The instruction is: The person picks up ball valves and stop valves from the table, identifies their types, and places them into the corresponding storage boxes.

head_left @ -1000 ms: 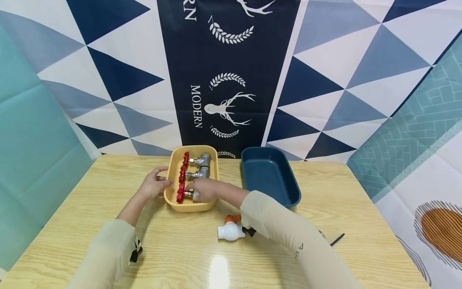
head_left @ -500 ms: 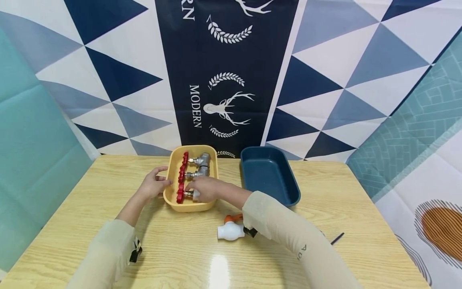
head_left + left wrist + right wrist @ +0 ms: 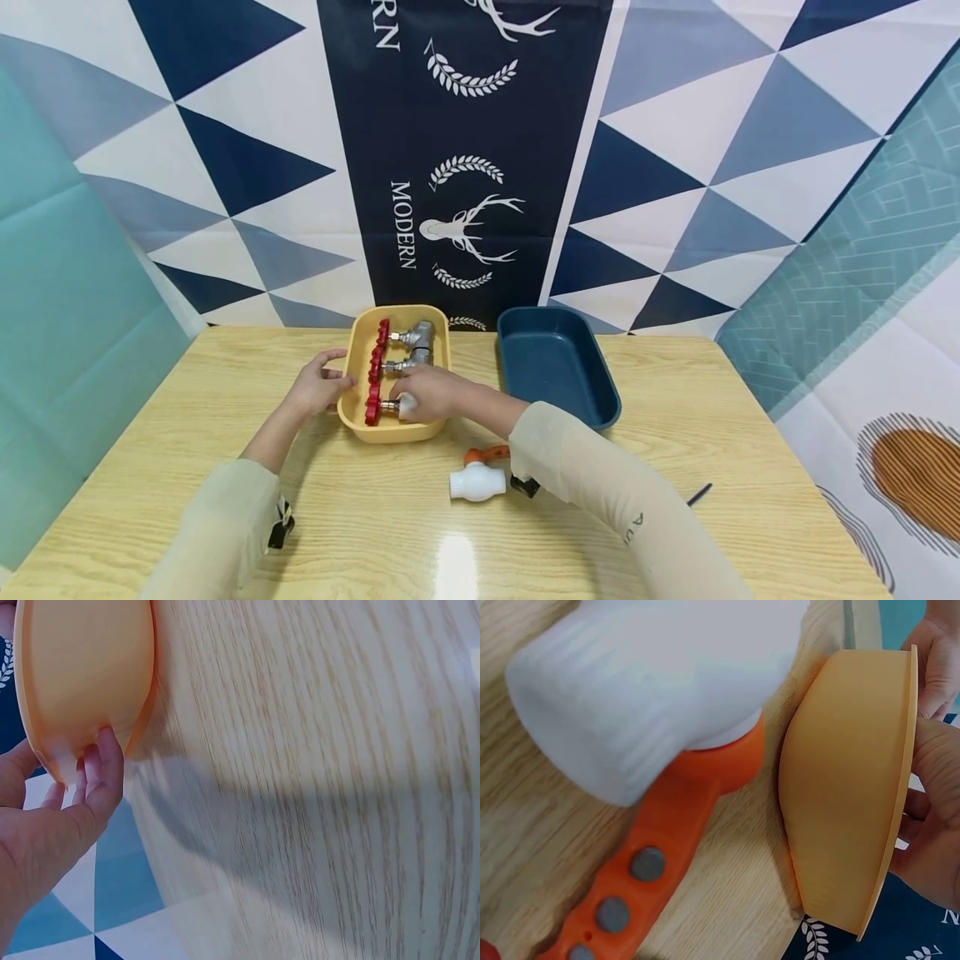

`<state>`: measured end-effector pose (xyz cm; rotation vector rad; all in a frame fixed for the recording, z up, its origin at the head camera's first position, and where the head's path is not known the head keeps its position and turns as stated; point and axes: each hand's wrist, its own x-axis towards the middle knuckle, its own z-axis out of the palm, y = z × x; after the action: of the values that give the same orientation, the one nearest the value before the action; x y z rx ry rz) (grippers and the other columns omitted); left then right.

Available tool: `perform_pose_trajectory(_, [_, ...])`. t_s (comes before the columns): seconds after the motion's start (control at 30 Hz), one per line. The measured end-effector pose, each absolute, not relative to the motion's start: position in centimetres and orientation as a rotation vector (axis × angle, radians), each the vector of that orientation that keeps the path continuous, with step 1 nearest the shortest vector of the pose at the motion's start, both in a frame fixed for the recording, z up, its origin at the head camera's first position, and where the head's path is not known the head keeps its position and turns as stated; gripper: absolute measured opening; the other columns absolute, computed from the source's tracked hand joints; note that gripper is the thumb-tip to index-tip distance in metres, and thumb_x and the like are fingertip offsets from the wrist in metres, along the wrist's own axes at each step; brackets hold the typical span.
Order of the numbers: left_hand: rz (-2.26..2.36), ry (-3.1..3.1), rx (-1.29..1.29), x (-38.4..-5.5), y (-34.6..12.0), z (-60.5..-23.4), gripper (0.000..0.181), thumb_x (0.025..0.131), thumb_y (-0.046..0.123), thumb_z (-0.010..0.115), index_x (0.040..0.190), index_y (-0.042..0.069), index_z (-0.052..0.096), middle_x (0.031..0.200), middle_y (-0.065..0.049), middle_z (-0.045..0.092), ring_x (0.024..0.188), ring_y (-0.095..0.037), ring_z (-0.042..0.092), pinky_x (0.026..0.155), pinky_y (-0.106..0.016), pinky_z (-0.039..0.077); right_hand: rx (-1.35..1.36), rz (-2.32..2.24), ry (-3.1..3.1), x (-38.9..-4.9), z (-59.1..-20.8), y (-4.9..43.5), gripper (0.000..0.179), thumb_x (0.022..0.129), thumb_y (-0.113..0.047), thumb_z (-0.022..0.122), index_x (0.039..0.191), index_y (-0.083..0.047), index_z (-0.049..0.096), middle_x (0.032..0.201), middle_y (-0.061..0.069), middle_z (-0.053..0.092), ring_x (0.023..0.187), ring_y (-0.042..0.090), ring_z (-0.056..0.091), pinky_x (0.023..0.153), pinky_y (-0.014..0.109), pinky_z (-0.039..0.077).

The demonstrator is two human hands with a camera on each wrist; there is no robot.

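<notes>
"So, what is the right grip [image 3: 427,393] up to?"

"It's narrow, fingers curled over the body of the nearest valve [image 3: 373,404]. The hand hides most of that body, but the red wheel shows just left of the fingers."

"And the left grip [image 3: 321,385]?"

"That one holds the yellow tray [image 3: 397,433] by its left wall, thumb over the rim. The left wrist view shows fingertips against the outside."

"So the nearest valve lies inside that tray?"

"Yes, inside it, under the right grip and to the right of the left one. Two more lie in there, farther from the person than the right grip: the middle valve [image 3: 393,367] just past the knuckles, then the far valve [image 3: 422,335]. All three red wheels line up on the side toward the left grip."

"What's outside the tray?"

"To the right of the right grip, a blue tray [image 3: 555,375], apart from the yellow one. On the person's side of the right grip, a white ball valve [image 3: 477,482] rests on the table [image 3: 360,525], its orange lever [image 3: 491,453] running to the edge of the right sleeve [image 3: 585,467]. Well to the right of that grip, a thin dark rod [image 3: 699,494] lies beside the sleeve."

"And beyond both grips?"

"A patterned backdrop [image 3: 480,108], with a deer head and the word MODERN."
</notes>
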<state>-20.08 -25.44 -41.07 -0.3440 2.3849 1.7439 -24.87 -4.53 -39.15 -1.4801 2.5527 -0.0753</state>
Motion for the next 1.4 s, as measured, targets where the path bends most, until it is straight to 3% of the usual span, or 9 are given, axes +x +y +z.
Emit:
perform_pose_trajectory(0.2, [1.736, 2.384, -0.353, -19.9, -25.1, -41.0, 0.061, 0.093, 0.007, 0.054, 0.145, 0.006, 0.024, 0.119, -0.024, 0.045, 0.093, -0.026, 0.06, 0.072, -0.036, 0.059, -1.452, -0.149, 2.575, -24.7, -39.2, -3.8, 0.036, 0.083, -0.033, 0.07, 0.115, -0.018, 0.066, 0.112, -0.001, 0.065, 0.109, 0.017, 0.055, 0.095, 0.029, 0.046])
perform_pose_trajectory(0.37, [1.708, 2.421, -0.352, -19.9, -24.9, -40.9, 0.061, 0.092, 0.007, 0.056, 0.145, 0.003, 0.026, 0.114, -0.021, 0.047, 0.088, -0.022, 0.061, 0.071, -0.034, 0.058, -1.414, -0.247, 2.587, -24.6, -38.9, -3.1, 0.035, 0.085, -0.035, 0.067, 0.114, -0.015, 0.066, 0.104, 0.0, 0.064, 0.097, 0.014, 0.056, 0.084, 0.027, 0.049])
perform_pose_trajectory(0.53, [1.708, 2.442, -0.349, -19.9, -24.7, -40.9, 0.059, 0.092, 0.006, 0.056, 0.143, 0.001, 0.027, 0.118, -0.024, 0.047, 0.089, -0.024, 0.062, 0.07, -0.031, 0.058, -1.373, -0.36, 2.574, -24.5, -38.6, -2.6, 0.034, 0.088, -0.033, 0.063, 0.115, -0.012, 0.066, 0.108, 0.002, 0.065, 0.091, 0.012, 0.056, 0.081, 0.026, 0.05])
perform_pose_trajectory(0.77, [1.724, 2.465, -0.374, -19.9, -24.6, -40.9, 0.059, 0.092, 0.011, 0.056, 0.142, -0.002, 0.028, 0.126, -0.027, 0.043, 0.104, -0.033, 0.058, 0.077, -0.029, 0.057, -1.27, -0.544, 2.544, -24.4, -38.0, -1.8, 0.036, 0.09, -0.032, 0.061, 0.118, -0.009, 0.064, 0.117, 0.003, 0.065, 0.104, 0.018, 0.061, 0.088, 0.028, 0.05])
perform_pose_trajectory(0.93, [1.705, 2.509, -0.399, -19.8, -24.8, -40.6, 0.059, 0.093, 0.018, 0.057, 0.142, 0.0, 0.03, 0.127, -0.024, 0.044, 0.104, -0.026, 0.055, 0.08, -0.025, 0.055, -1.237, -0.599, 2.575, -24.2, -37.6, -1.2, 0.036, 0.089, -0.034, 0.062, 0.117, -0.012, 0.065, 0.116, 0.0, 0.065, 0.102, 0.015, 0.06, 0.086, 0.026, 0.05])
perform_pose_trajectory(1.23, [1.761, 2.588, -0.384, -19.3, -24.9, -39.1, 0.059, 0.092, 0.017, 0.057, 0.142, -0.001, 0.03, 0.126, -0.022, 0.045, 0.106, -0.022, 0.054, 0.092, -0.034, 0.053, -1.178, -0.722, 2.568, -23.6, -36.4, 0.1, 0.036, 0.087, -0.036, 0.064, 0.114, -0.013, 0.067, 0.113, 0.005, 0.066, 0.101, 0.021, 0.061, 0.084, 0.028, 0.05])
perform_pose_trajectory(1.4, [1.786, 2.61, -0.371, -19.1, -24.9, -37.9, 0.059, 0.093, 0.02, 0.057, 0.142, 0.0, 0.03, 0.125, -0.02, 0.045, 0.093, -0.006, 0.054, 0.089, -0.028, 0.053, -1.111, -0.763, 2.565, -23.5, -35.6, 0.9, 0.039, 0.087, -0.036, 0.065, 0.118, -0.012, 0.064, 0.115, 0.008, 0.065, 0.105, 0.024, 0.059, 0.085, 0.031, 0.05])
